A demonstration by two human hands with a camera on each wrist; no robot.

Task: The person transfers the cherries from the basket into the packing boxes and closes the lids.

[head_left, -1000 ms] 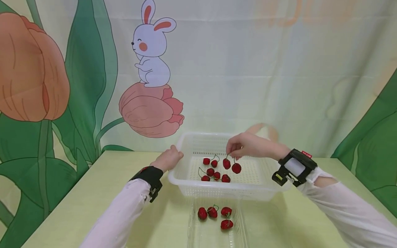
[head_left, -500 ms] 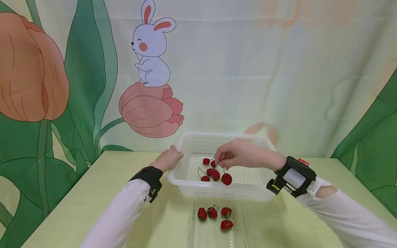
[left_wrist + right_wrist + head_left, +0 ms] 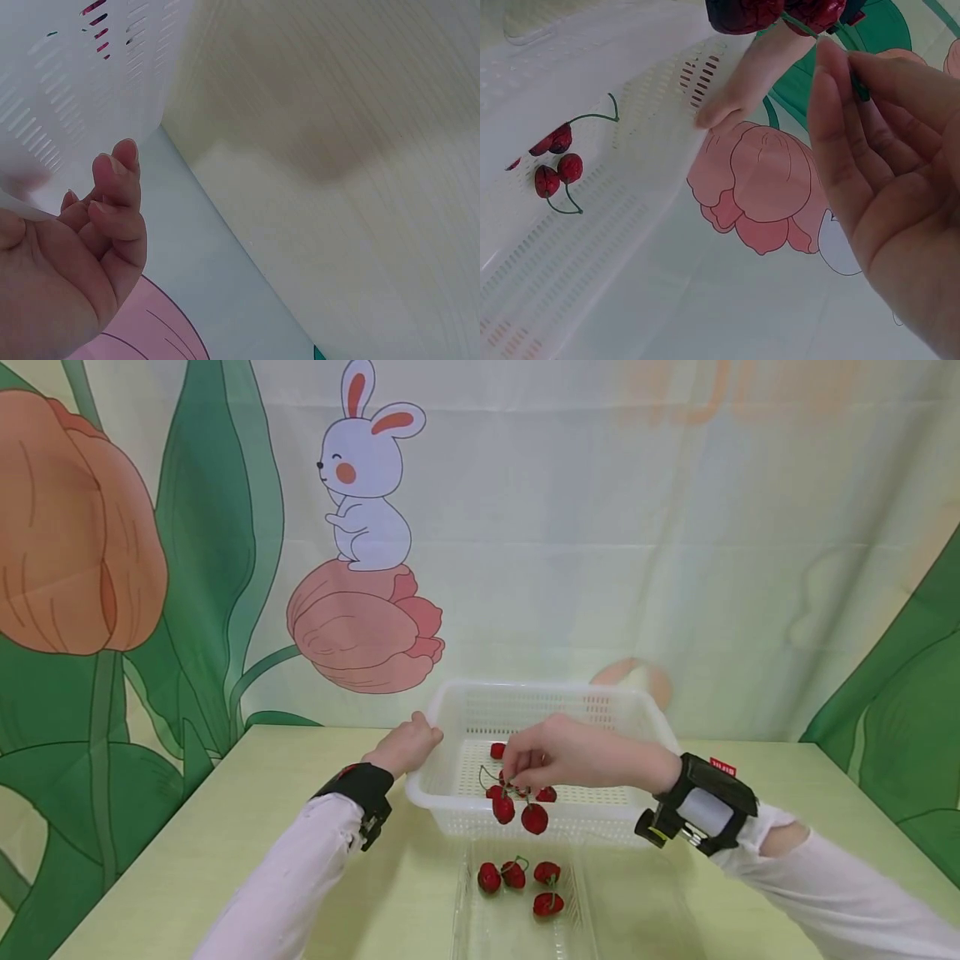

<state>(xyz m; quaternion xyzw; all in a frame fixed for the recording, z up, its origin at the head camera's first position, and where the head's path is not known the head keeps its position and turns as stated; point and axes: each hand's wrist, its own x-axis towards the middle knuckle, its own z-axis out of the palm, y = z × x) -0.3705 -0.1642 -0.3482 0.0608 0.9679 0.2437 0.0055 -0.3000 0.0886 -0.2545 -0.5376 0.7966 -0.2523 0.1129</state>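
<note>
My left hand (image 3: 405,745) grips the left rim of a white perforated plastic basket (image 3: 607,814), its thumb over the edge and fingers curled outside in the left wrist view. My right hand (image 3: 570,756) pinches the green stems of a pair of red cherries (image 3: 534,818), which hang at the basket's front rim. Those cherries (image 3: 739,13) also show at the top of the right wrist view. Several other cherries (image 3: 559,172) lie on the basket floor, partly hidden behind my right hand in the head view.
In front of the basket stands a clear plastic box (image 3: 517,939) with several cherries (image 3: 548,904) inside. A faint transparent panel lies at its right. Behind the table (image 3: 300,777) hangs a printed curtain (image 3: 540,568) with a rabbit and tulips.
My right hand has moved left and toward the front of the basket, carrying the cherry pair from above the basket floor to the front rim. The left hand stays on the rim.
</note>
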